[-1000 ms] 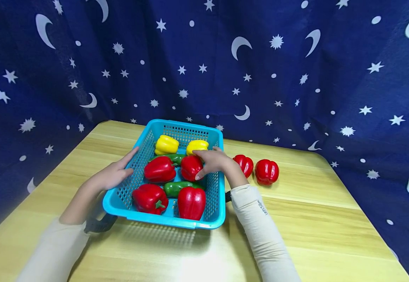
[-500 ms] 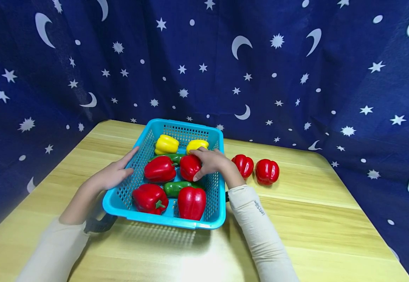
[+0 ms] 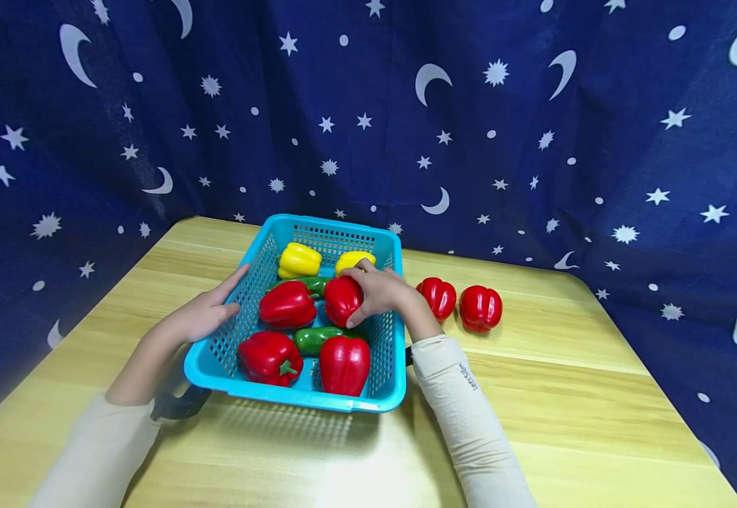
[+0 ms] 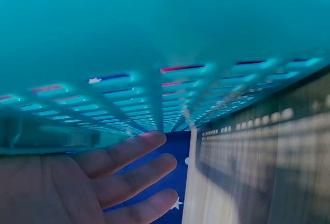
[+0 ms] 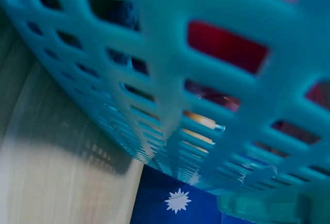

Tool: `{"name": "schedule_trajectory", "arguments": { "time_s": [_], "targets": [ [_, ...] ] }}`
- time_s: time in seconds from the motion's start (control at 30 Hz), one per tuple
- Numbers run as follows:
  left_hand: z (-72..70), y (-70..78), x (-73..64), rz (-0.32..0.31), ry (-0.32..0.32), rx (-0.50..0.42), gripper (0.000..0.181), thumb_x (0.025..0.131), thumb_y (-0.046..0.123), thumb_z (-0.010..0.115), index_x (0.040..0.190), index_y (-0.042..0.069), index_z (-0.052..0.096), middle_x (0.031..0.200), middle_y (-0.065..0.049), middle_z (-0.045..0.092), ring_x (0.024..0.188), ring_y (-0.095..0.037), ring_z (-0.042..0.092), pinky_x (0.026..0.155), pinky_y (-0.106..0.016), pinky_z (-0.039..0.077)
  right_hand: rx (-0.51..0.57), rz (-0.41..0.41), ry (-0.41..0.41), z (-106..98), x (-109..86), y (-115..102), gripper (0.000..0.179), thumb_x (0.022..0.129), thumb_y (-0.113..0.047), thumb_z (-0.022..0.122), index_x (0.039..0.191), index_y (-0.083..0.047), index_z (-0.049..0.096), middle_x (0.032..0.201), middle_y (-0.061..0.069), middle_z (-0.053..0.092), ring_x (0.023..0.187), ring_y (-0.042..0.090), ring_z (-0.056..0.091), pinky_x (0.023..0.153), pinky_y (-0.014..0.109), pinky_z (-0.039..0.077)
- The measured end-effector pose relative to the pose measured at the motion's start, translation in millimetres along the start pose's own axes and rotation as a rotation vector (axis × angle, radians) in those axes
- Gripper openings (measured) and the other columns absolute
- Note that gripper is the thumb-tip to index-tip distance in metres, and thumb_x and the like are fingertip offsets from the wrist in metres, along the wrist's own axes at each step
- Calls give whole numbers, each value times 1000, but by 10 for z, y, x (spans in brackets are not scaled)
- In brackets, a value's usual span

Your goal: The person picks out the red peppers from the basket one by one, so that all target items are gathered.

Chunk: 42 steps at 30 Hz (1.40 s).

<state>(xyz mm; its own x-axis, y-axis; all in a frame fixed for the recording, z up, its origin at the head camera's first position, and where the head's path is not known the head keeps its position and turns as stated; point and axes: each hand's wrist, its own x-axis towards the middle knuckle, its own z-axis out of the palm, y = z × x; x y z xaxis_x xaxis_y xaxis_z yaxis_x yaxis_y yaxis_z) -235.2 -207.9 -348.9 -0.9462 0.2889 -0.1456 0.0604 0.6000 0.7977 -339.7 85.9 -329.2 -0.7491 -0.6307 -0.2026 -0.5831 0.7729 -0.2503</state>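
A blue perforated plastic basket (image 3: 298, 404) holds several red bell peppers, two yellow bell peppers and green peppers. My right hand (image 3: 381, 291) reaches over its right rim and grips a red bell pepper (image 3: 341, 300), thumb on the near side and fingers on the far side. Beside the left rim is my left hand (image 3: 200, 315), its thumb over the edge. Three of its fingers (image 4: 136, 180) extend fairly straight outside the basket wall in the left wrist view. The right wrist view shows mostly the basket's outer wall (image 5: 165, 74), with my right hand largely hidden.
Two more red bell peppers (image 3: 481, 308) lie on the wooden table (image 3: 572, 395) to the right of the basket. Behind the table hangs a dark blue curtain (image 3: 381, 190) with moons and stars.
My right hand and the red bell pepper in it have shifted slightly left inside the basket. The left hand and the other peppers stay where they were.
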Motion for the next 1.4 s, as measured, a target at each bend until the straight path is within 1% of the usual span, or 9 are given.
{"name": "schedule_trajectory", "arguments": {
  "time_s": [0.17, 0.3, 0.6, 0.73, 0.87, 0.97, 1.17, 1.3, 1.4],
  "targets": [
    [3, 3, 4, 1, 0, -7, 71, 92, 8, 34, 147, 18, -9, 147, -31, 11, 117, -56, 39, 73, -52, 53, 5, -8, 18, 3, -7, 6, 91, 61, -42, 80, 138, -19, 38, 129, 6, 38, 116, 24, 41, 92, 43, 43],
    [6, -2, 6, 3, 1, -7, 71, 91, 8, 34, 147, 19, -9, 147, -31, 12, 116, -55, 40, 72, -52, 53, 2, -17, 29, 12, -5, 15, 90, 61, -43, 80, 137, -19, 39, 128, 6, 39, 115, 23, 42, 93, 43, 42],
    [13, 17, -4, 2, 11, 9, 71, 91, 8, 34, 147, 19, -8, 147, -31, 11, 117, -56, 39, 74, -54, 52, -1, -9, 26, 16, -21, 9, 90, 61, -42, 80, 137, -18, 38, 129, 6, 38, 115, 25, 42, 95, 42, 41],
    [14, 34, -5, -3, 8, 12, 71, 91, 8, 34, 147, 19, -8, 147, -31, 10, 118, -56, 37, 75, -54, 52, 0, 2, 14, 13, -30, 2, 90, 62, -42, 79, 137, -18, 36, 132, 5, 42, 117, 23, 42, 97, 44, 38],
    [15, 34, -3, -17, 0, 8, 71, 92, 9, 34, 147, 19, -9, 147, -31, 10, 119, -57, 36, 73, -54, 52, 11, -2, 16, 16, -47, -2, 89, 63, -42, 79, 138, -18, 36, 131, 4, 46, 118, 21, 42, 98, 46, 38],
    [18, 25, 2, -15, 2, 20, 70, 92, 10, 34, 147, 18, -8, 147, -32, 10, 119, -57, 36, 75, -55, 52, 43, -20, 50, 26, -64, 5, 90, 62, -42, 79, 138, -20, 36, 131, 4, 45, 116, 22, 43, 96, 45, 40],
    [23, -3, 22, -2, 12, 56, 69, 92, 10, 34, 147, 16, -7, 147, -32, 12, 122, -56, 33, 83, -59, 47, 148, -48, 165, 53, -96, 28, 93, 61, -41, 80, 139, -19, 35, 132, 6, 43, 114, 24, 46, 87, 41, 49],
    [19, -10, 29, -11, 11, 54, 69, 92, 11, 34, 147, 17, -8, 147, -32, 11, 121, -57, 33, 81, -58, 48, 215, -59, 221, 72, -117, 44, 94, 60, -37, 81, 140, -19, 34, 134, 6, 41, 115, 24, 46, 81, 38, 53],
    [13, -11, 30, -18, 6, 47, 69, 93, 11, 34, 147, 19, -8, 147, -31, 10, 121, -57, 33, 78, -56, 50, 258, -62, 256, 80, -135, 57, 95, 61, -37, 81, 141, -19, 33, 136, 5, 39, 117, 24, 45, 82, 39, 53]
  ]
}}
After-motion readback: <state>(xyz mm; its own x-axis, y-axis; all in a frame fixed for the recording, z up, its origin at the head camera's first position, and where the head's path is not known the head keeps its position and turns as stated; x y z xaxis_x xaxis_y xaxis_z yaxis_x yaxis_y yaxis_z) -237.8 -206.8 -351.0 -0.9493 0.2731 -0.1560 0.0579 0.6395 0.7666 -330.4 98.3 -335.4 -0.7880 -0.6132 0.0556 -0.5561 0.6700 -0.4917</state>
